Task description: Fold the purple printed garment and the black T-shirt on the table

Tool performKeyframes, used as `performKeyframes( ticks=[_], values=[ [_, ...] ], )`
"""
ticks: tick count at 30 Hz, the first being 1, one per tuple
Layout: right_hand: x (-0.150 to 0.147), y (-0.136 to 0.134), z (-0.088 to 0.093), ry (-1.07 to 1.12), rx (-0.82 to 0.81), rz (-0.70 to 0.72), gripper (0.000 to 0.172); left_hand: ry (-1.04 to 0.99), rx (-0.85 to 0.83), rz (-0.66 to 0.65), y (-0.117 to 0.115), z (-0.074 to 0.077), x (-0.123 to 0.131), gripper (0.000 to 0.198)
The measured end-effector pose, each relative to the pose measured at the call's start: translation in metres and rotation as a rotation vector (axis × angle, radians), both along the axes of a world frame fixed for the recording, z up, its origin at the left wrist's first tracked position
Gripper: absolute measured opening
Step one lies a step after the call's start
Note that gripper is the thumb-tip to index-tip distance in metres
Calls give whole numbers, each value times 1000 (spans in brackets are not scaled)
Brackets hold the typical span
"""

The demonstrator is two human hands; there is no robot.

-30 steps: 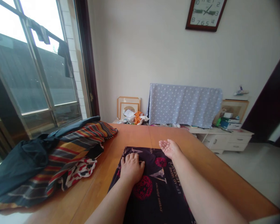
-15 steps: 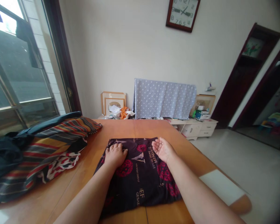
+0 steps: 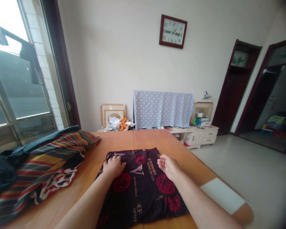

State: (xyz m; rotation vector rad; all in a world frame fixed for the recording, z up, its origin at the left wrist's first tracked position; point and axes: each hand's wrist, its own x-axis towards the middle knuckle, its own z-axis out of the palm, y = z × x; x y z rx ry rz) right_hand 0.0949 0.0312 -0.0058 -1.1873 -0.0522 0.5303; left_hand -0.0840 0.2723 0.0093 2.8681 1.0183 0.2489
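A folded dark purple cloth [image 3: 140,190] with red flower prints and pale lettering lies on the orange wooden table [image 3: 166,143] in front of me. My left hand [image 3: 113,166] rests palm down on the cloth's far left part, fingers flat and slightly curled. My right hand [image 3: 168,165] hovers at the cloth's far right part, turned on its edge with the palm facing left and the fingers stretched out. Neither hand holds anything.
A heap of clothes [image 3: 45,159], striped, dark blue and red-white patterned, covers the table's left side. A white sheet [image 3: 222,195] lies at the table's right edge. Beyond stand a low white cabinet [image 3: 200,136], a dotted blue cover [image 3: 163,109], picture frames [image 3: 112,113], a window and doorways.
The head camera tilted up and turned right, bringing the clock and doorways into view. My right hand turned from palm up onto its edge and lowered toward the cloth. The left hand stayed pressed down.
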Motion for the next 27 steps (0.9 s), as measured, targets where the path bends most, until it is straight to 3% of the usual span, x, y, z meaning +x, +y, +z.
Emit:
performKeyframes(
  ticks=[7, 12, 14, 18, 27],
  values=[
    [37, 15, 11, -130, -152, -8, 10, -133, -79, -60, -29, 20, 55, 35],
    [61, 36, 7, -289, -300, -33, 5, -271, -192, -220, -61, 5, 93, 27],
    [71, 43, 3, -357, -356, -38, 4, -288, -194, -316, -71, -6, 97, 25],
    [90, 52, -4, -477, -452, -15, 9, -266, -185, -370, -79, -20, 92, 24],
    [101, 60, -9, -651, -528, 161, 4, -231, -212, -360, -80, -10, 90, 27]
  ],
)
